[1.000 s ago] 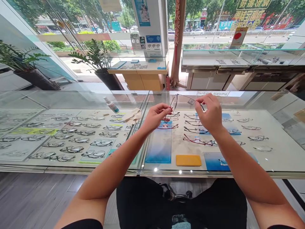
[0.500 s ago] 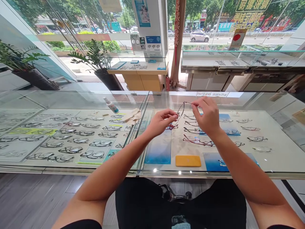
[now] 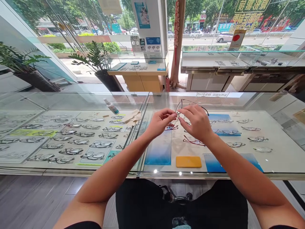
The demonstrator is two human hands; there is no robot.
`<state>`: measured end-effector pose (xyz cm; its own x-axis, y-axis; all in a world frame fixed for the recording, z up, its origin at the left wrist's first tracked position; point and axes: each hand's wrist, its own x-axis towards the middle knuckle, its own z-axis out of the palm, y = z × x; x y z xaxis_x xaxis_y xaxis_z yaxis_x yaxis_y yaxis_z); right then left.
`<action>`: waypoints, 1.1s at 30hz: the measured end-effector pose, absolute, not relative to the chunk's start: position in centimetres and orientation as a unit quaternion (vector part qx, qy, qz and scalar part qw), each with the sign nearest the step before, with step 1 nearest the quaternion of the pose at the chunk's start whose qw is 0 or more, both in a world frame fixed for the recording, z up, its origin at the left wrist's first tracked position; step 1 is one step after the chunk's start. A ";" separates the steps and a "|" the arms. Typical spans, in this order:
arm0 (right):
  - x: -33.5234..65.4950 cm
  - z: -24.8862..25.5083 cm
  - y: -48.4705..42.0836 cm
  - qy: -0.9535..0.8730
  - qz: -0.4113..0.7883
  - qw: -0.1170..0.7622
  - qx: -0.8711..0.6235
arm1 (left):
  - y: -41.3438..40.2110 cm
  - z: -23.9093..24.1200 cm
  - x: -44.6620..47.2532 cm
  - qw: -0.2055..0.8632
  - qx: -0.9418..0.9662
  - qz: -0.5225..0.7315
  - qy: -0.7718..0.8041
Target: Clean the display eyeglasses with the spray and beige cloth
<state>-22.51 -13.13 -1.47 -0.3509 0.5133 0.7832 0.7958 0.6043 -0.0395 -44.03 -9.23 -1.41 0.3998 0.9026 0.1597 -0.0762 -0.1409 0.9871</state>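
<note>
A thin, dark-framed pair of eyeglasses [image 3: 178, 105] is held above the glass counter. My left hand [image 3: 160, 123] pinches it low on the front, thumb and fingers closed at the rim. Close beside those fingertips is my right hand [image 3: 195, 122], thumb and fingers apart around the front of the frame. Whether its fingertips touch the rim, I cannot tell. One temple arm sticks out over my right hand, its tip free. Part of the frame is hidden by my fingers. Below lies a red-framed pair of eyeglasses [image 3: 193, 141], partly covered by my right hand.
The glass counter [image 3: 152, 174] holds rows of eyeglasses [image 3: 94, 156] under its top. A yellow case [image 3: 188, 162] lies near the front edge. To the left are a spray bottle [image 3: 111, 106] and a beige cloth [image 3: 132, 117]. Potted plants [image 3: 105, 71] and more showcases stand beyond.
My right hand has let go of the temple arm and moved left and down to the front of the eyeglasses. My left hand keeps its pinch and has barely moved.
</note>
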 end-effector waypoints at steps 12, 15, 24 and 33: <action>-22.5 -2.4 -12.6 -0.779 -0.135 0.426 -0.439 | -9.2 -0.9 -44.1 0.564 0.593 0.472 0.328; -22.4 -2.5 -12.5 -0.779 -0.131 0.418 -0.448 | -9.3 -0.8 -44.2 0.558 0.591 0.481 0.330; -22.2 -2.3 -12.6 -0.790 -0.119 0.378 -0.468 | -8.0 -0.7 -45.1 0.533 0.552 0.535 0.353; -22.4 -2.0 -12.9 -0.788 -0.081 0.367 -0.487 | -7.5 -0.5 -45.3 0.501 0.544 0.577 0.346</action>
<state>-22.36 -12.92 -2.02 -0.2557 0.7085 0.6577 0.8276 0.5121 -0.2298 -45.29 -7.54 -0.48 0.0939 0.9549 0.2818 -0.2006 -0.2591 0.9448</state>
